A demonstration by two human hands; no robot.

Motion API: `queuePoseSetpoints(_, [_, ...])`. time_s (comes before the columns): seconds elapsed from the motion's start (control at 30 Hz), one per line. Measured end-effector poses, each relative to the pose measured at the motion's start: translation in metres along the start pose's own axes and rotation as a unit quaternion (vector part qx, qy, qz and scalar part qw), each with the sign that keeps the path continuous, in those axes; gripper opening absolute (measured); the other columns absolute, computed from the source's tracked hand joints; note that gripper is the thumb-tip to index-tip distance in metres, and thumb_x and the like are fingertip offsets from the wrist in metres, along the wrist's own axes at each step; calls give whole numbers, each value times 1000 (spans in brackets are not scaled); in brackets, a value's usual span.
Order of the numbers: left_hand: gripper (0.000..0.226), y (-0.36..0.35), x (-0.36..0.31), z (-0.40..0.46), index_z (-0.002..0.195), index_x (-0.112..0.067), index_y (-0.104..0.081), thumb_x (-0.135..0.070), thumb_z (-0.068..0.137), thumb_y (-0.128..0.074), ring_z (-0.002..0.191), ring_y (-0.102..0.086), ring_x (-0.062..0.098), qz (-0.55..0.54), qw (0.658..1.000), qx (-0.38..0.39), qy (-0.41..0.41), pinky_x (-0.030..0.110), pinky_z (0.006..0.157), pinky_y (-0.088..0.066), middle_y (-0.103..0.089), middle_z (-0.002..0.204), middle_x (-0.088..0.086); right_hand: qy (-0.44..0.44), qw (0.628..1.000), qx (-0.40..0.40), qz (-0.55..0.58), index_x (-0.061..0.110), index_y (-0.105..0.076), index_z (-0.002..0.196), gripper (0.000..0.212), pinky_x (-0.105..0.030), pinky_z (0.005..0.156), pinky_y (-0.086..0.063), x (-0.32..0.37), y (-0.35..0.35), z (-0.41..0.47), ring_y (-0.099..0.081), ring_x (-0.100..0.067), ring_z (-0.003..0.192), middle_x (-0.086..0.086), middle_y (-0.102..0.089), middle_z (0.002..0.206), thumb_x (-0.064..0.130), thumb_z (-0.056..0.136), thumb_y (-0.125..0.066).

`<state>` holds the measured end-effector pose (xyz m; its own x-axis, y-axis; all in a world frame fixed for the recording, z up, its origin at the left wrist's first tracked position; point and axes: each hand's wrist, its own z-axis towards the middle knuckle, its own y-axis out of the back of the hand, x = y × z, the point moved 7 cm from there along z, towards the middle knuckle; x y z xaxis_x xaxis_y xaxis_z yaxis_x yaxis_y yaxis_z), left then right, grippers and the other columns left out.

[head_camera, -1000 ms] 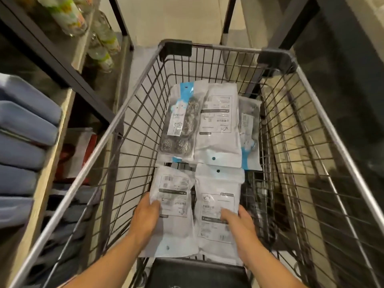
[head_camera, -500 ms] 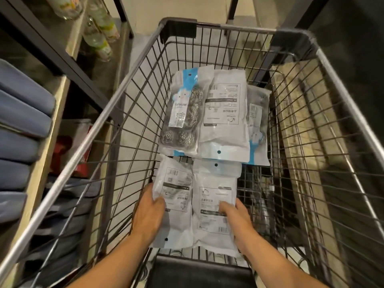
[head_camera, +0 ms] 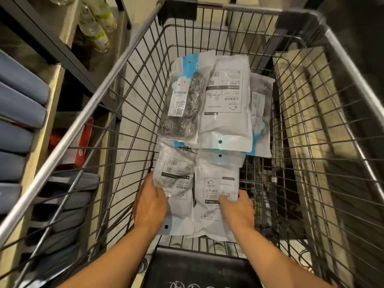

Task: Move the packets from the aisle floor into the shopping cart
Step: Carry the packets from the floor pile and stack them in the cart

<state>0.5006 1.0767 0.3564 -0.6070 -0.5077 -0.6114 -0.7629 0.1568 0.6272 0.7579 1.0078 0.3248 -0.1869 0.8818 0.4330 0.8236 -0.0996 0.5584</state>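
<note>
Inside the grey wire shopping cart (head_camera: 87, 113), I see five plastic packets lying on the mesh floor. My left hand (head_camera: 150, 206) grips the near-left white packet (head_camera: 176, 183) by its edge, thumb on top. My right hand (head_camera: 238, 206) grips the near-right white packet (head_camera: 216, 183) the same way. Beyond them lie a clear packet of steel scourers (head_camera: 182, 104), another white packet (head_camera: 225, 104) and a partly covered scourer packet (head_camera: 260, 113). Blue cushions (head_camera: 18, 113) fill the shelf to the left.

Five packets (head_camera: 225, 104) in cart (head_camera: 116, 84); shelves (head_camera: 22, 113) left.
</note>
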Motion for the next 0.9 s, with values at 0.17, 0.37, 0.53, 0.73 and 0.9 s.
queuePoseSetpoints(0.17, [56,-14,7,3,156,-20,-30,-21,104,-51,130,-54,34,116,992,-23,49,50,107,-47,-56,143,12,8,999,14,-43,20,-58,121,36,-34,85,-48,-2,-1,2,-54,-22,100,-4,-57,115,32,90,-72])
queuePoseSetpoints(0.37, [79,-14,-3,-18,165,-15,-5,-25,102,-50,149,-33,35,153,988,4,30,48,122,-26,-31,164,19,26,990,74,-117,25,-56,130,54,-39,93,-57,8,-5,-5,-63,-24,111,-4,-63,127,39,81,-75])
queuePoseSetpoints(0.53, [88,-1,1,-41,166,-20,-3,-25,95,-54,159,-12,32,218,971,97,-1,50,128,-19,-10,173,15,11,993,63,-100,25,-50,130,49,-36,91,-54,20,17,-40,-59,-22,108,-4,-59,127,32,86,-72])
queuePoseSetpoints(0.73, [55,55,-34,-80,151,-16,-41,-27,99,-56,132,-54,35,187,965,185,15,42,107,-44,-55,148,13,40,985,126,-114,24,-55,143,49,-29,97,-49,40,76,-129,-61,-20,118,1,-62,140,36,97,-63])
queuePoseSetpoints(0.9, [50,105,-86,-134,146,-18,-50,-38,101,-55,120,-60,28,179,953,243,-5,36,102,-44,-62,136,6,80,983,133,-97,27,-65,133,36,-27,97,-47,59,131,-229,-64,-12,113,7,-66,133,37,98,-64])
